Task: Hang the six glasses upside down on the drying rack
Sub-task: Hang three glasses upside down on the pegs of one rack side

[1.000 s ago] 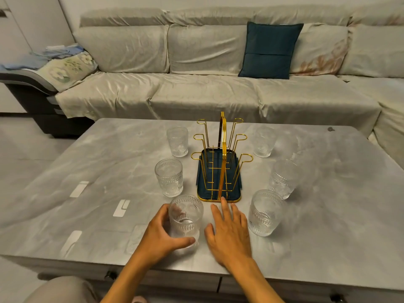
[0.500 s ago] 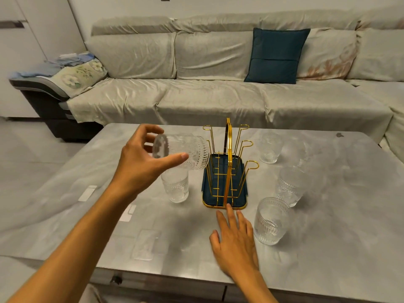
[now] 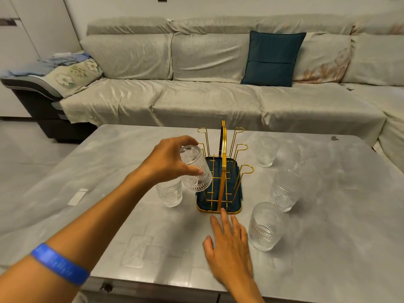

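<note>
My left hand (image 3: pixel 168 159) grips a clear embossed glass (image 3: pixel 195 169) turned base-up, tilted, over the near left pegs of the gold wire drying rack (image 3: pixel 223 169) with its dark blue tray. Whether a peg is inside the glass I cannot tell. An upright glass (image 3: pixel 170 193) stands just left of the rack, partly behind the held one. Three upright glasses stand on the right: near (image 3: pixel 265 226), middle (image 3: pixel 284 191), far (image 3: pixel 265 151). My right hand (image 3: pixel 228 243) lies flat on the table, fingers spread, middle fingertip at the tray's front edge.
The grey marble-look table (image 3: pixel 328 237) carries everything; its front edge is close to me. A beige sofa (image 3: pixel 196 101) with a dark teal cushion (image 3: pixel 272 59) runs behind the table. A blue band sits on my left wrist.
My left hand lifted the near left glass off the table, turned it upside down and carried it onto the rack's left side. The right hand stayed flat by the tray.
</note>
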{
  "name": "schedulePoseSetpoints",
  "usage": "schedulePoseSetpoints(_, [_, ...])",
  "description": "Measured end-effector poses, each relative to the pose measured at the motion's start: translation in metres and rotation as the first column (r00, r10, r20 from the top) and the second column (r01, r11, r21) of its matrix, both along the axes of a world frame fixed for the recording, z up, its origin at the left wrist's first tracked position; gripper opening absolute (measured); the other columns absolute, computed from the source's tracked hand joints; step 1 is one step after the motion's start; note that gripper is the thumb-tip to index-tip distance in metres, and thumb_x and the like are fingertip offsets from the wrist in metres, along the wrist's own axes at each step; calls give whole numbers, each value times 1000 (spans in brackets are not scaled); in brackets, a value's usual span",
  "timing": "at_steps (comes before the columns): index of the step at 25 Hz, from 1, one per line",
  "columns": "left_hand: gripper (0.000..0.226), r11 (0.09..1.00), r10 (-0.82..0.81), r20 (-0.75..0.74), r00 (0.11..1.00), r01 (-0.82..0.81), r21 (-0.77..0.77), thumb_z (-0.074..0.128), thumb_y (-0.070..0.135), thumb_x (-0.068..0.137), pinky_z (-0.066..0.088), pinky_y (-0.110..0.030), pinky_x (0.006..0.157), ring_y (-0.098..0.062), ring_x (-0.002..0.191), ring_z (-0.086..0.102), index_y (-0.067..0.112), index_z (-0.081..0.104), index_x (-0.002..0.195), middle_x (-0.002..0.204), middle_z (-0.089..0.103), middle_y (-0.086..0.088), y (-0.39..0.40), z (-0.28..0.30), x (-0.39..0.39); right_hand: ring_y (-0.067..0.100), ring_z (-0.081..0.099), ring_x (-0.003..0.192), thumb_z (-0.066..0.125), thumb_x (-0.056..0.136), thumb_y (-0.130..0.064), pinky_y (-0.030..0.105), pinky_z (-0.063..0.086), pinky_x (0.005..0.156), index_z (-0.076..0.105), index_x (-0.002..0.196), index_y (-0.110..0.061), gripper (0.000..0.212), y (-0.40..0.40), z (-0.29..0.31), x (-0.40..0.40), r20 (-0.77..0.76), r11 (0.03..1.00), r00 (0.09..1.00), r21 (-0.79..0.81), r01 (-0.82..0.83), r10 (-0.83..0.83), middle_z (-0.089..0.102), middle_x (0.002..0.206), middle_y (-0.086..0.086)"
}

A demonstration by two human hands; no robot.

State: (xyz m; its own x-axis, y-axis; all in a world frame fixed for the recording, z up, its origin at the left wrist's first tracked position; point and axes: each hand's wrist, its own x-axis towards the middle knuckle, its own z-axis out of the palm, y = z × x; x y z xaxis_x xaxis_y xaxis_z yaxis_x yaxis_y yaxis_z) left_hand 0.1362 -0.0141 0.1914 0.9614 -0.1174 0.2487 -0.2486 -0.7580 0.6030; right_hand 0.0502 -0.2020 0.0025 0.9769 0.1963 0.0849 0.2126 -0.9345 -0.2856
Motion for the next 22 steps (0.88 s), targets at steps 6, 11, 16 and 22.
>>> schedulePoseSetpoints(6, [75,998,-20,-51,999,23,53,90,39,61,48,-30,85,-22,116,58,24,59,128,132,63,-3,-5,-27,5,26,-3,144,14,88,-52,44,2,114,13,148,-32,63,0,-2,1,-3,1000,1000,-15,3,-3,-2,160,2])
schedulePoseSetpoints(11, [74,999,-17,-59,998,19,35,90,39,63,48,-34,89,-24,120,55,26,58,128,133,61,-3,-4,-34,8,26,-3,144,15,88,-53,44,1,114,13,148,-32,63,0,-2,1,-6,1000,1000,-15,0,0,-1,160,2])
schedulePoseSetpoints(16, [81,999,-49,-86,995,50,11,88,39,65,47,-38,97,-26,128,49,26,51,136,141,55,-3,-2,-36,6,25,-6,144,13,88,-54,44,0,115,9,148,-34,63,0,-1,1,-22,999,1000,-34,0,0,-6,160,1])
schedulePoseSetpoints(22, [122,989,43,-121,992,-59,-136,91,45,57,27,-37,115,-14,144,24,44,14,151,161,24,5,61,-35,-7,23,-9,144,13,89,-54,42,-3,114,6,148,-33,63,-1,0,-1,-20,999,1000,-37,-5,4,-9,159,1])
